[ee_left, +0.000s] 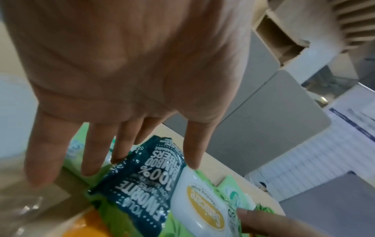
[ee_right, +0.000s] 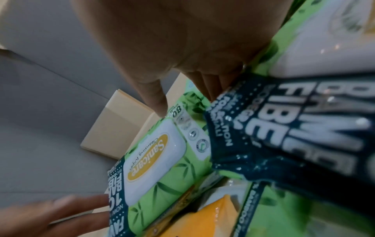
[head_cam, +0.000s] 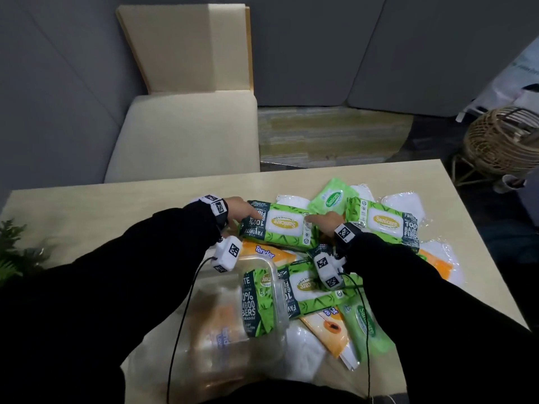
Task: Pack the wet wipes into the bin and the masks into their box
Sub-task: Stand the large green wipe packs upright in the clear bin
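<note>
A green Sanicare wet wipes pack (head_cam: 284, 225) (ee_left: 154, 184) (ee_right: 156, 157) lies across the pile, held between both hands. My left hand (head_cam: 248, 211) (ee_left: 142, 96) presses straight fingers against its dark left end, thumb by the white lid. My right hand (head_cam: 323, 218) (ee_right: 182, 64) pinches the right end, thumb on top and fingers tucked behind the edge. Nearer to me stands the clear plastic bin (head_cam: 281, 301), holding a green pack (head_cam: 258, 304) and an orange pack (head_cam: 224, 325). White wrapped masks (head_cam: 405, 202) lie at the pile's far right, with more (head_cam: 303, 345) near the bin.
Several more wipes packs are strewn around: green ones (head_cam: 385, 223) (head_cam: 309, 290), orange ones (head_cam: 268, 252) (head_cam: 326, 330). A beige chair (head_cam: 186, 135) stands beyond the table's far edge, a wicker basket (head_cam: 501, 141) on the floor at right, a plant (head_cam: 14, 246) at left.
</note>
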### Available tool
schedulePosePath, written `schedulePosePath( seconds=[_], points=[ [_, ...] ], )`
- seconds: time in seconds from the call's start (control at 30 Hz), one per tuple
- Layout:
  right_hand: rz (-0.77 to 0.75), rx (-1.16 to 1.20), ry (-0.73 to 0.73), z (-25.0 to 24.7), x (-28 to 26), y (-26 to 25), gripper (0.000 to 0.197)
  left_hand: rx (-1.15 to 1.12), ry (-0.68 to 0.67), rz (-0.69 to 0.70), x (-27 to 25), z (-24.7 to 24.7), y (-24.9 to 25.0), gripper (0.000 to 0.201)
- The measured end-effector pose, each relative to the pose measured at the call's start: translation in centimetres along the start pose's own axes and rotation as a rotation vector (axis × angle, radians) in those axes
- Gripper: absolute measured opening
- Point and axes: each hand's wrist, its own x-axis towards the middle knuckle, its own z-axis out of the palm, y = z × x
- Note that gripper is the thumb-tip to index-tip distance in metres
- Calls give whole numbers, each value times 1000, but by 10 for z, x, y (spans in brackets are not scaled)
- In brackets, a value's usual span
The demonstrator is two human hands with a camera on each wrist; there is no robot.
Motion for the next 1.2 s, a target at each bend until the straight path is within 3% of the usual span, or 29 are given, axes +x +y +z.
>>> schedulePosePath(
  seconds=[0.07, 0.27, 0.33, 0.4, 0.57, 0.67, 0.73, 0.83, 1.03, 1.13, 1.2],
  points=[
    [2, -39, -35, -1, -4, -3, 36, -87, -11, -2, 11, 2, 1, 49],
    [-30, 98, -70, 0, -7, -5, 50, -138, -21, 31, 9, -4, 4, 55],
    [-62, 130, -92, -2, -13, -8, 46, -242, -59, 27, -3, -8, 3, 67],
    [-100, 187, -98, -3, -21, -10, 41, -369, -62, 83, -16, -13, 0, 81],
    [-148, 503, -191, -9, -58, -14, 71, -605, 35, 322, -71, -24, 0, 63],
    [-204, 576, -298, -13, -88, -20, 77, -546, 126, 433, -105, -31, -10, 76],
    [-283, 548, -371, -16, -109, -24, 69, -531, 175, 481, -129, -37, -18, 85],
    [-469, 406, -434, -20, -136, -30, 52, -422, 239, 597, -168, -41, -33, 78],
    [-799, 159, -521, 1, -188, -46, 76, -43, 211, 844, -243, -40, -54, 74],
    [-965, -115, -359, 21, -208, -59, 67, 135, 231, 877, -266, -36, -57, 75],
    [-983, -98, -255, 32, -214, -63, 58, 119, 370, 904, -272, -41, -67, 72]
  ],
)
